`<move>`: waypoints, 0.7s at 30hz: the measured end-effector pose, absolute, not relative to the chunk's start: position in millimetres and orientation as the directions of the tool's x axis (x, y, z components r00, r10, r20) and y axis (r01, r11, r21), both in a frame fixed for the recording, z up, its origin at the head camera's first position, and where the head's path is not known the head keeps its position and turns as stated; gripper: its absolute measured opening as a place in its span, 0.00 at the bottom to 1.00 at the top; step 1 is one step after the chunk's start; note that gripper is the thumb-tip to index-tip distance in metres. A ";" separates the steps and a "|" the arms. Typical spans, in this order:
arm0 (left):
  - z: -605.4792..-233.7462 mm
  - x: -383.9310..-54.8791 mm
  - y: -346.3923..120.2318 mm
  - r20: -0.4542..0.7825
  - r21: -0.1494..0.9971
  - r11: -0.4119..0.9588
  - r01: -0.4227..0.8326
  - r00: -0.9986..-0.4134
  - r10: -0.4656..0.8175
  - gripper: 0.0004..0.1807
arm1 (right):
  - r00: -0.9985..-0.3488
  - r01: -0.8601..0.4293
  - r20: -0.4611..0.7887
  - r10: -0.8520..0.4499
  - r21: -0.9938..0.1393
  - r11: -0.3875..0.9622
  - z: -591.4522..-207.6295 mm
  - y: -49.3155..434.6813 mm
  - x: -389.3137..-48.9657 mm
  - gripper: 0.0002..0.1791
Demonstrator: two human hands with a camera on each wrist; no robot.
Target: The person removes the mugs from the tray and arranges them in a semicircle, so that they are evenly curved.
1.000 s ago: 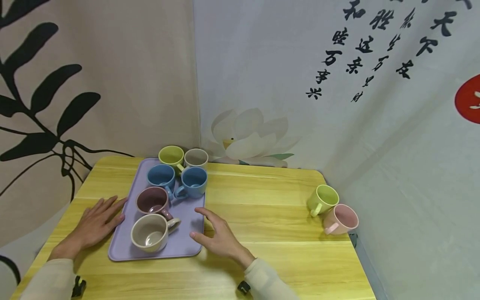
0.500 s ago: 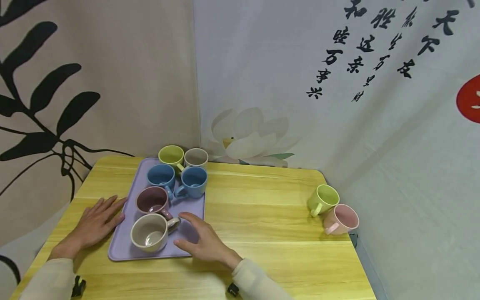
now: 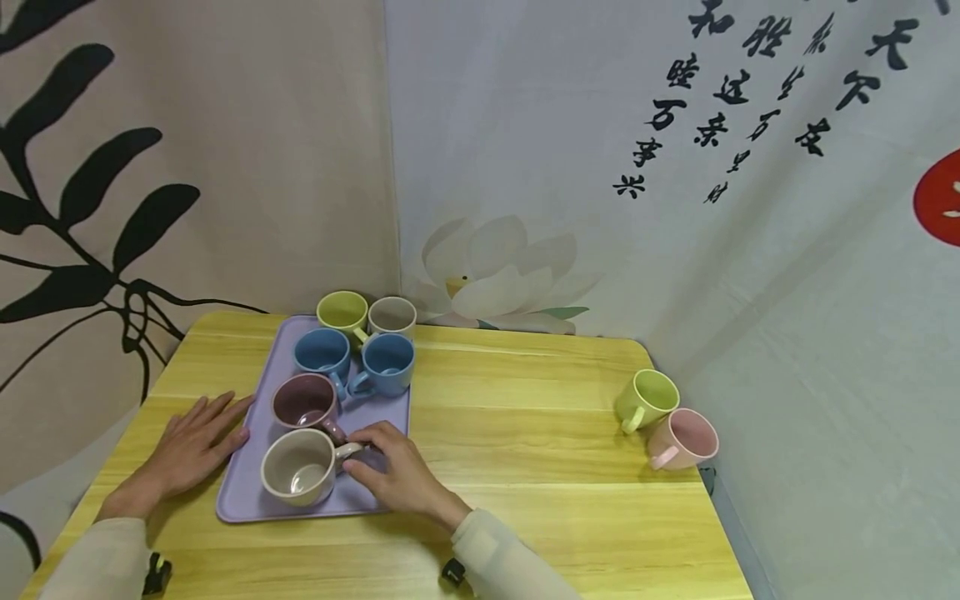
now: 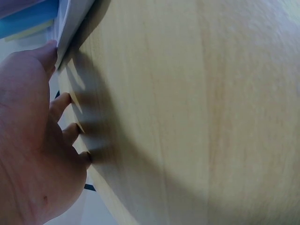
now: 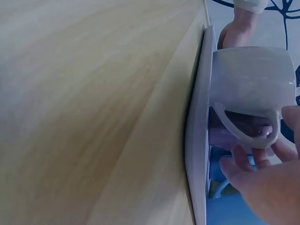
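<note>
Right hand, head view: sits farther left than in the earlier frame, at the cream cup rather than over the right rim of the tray.
Handle, head view: juts from the cup toward your right fingers, between thumb and forefinger; the upright body stands just left of those fingertips, on the tray.
Left hand, head view: lies spread on the table, holding nothing; the cup is just right of your thumb, yet your right hand is nearer.
Mauve cup, head view: just beyond your right fingertips.
Wall writing, head view: far beyond your right fingers; one column reads 和睦万事兴. You see no cup label.
Tray rim, left wrist view: touches your straight fingers nearest it; the others reach over wood.
Cup loop, right wrist view: your thumb and fingers curl round it, nearly closed; how firmly, you cannot tell.
</note>
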State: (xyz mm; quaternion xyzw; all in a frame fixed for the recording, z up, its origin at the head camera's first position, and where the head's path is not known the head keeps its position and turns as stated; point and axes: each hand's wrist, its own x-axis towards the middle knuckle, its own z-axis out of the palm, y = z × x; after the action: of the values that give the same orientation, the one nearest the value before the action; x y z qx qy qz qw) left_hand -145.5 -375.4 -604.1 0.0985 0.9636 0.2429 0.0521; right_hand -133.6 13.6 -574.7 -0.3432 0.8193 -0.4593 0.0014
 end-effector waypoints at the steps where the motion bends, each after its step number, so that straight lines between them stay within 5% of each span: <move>1: -604.3 -145.4 -375.3 -0.054 0.479 0.862 0.164 -0.975 0.215 0.37 | -0.768 -0.549 0.306 -0.562 -0.767 0.333 -575.3 13.2 -133.3 0.16; 13: -607.1 -145.5 -375.7 -0.029 0.487 0.855 0.177 -0.976 0.218 0.37 | -0.795 -0.303 0.129 -0.593 -0.931 0.204 -574.2 9.6 -129.9 0.09; 21: -607.2 -145.4 -375.5 -0.031 0.476 0.863 0.171 -0.977 0.210 0.37 | -0.765 -0.321 0.114 -0.634 -0.921 0.222 -572.7 8.9 -129.5 0.08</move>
State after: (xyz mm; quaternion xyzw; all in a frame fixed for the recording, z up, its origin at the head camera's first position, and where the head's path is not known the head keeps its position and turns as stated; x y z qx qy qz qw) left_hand -145.4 -375.5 -607.2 0.0988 0.9642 0.2426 0.0409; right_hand -129.5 8.9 -572.7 -0.3108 0.7682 -0.5406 0.1448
